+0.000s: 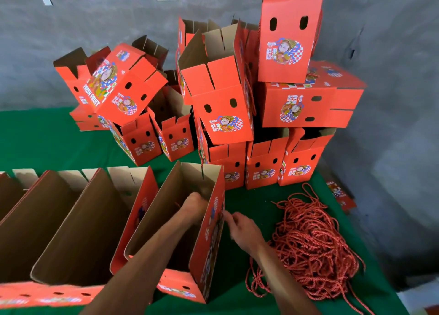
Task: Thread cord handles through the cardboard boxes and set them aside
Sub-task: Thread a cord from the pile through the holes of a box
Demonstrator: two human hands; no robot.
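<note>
From the head camera, an open red cardboard box (209, 238) stands on the green tabletop (240, 262) close to the person, its brown inside facing up and its printed side wall turned to the right. The left hand (193, 206) reaches down inside this box, up against the inner face of that right wall; its fingers are hidden behind the wall and blurred, so whether it grips anything cannot be told. The right hand (240, 226) is just outside the same wall, fingers curled and drawn together at the cardboard as if pinching something small there, though what it pinches is too blurred to make out. To the right of the box, near the right forearm, a loose heap of red cords (313, 250) lies on the tabletop, with a few strands trailing toward the front edge. To the left of the worked box, a row of open boxes (71, 231) stands side by side, brown insides showing and paired holes visible low on their near faces. Behind, against the grey wall (71, 29), a pile of finished-looking red boxes (221, 105) is stacked unevenly, some upright, some tipped on their sides, each with two oval holes and a cartoon print.
</note>
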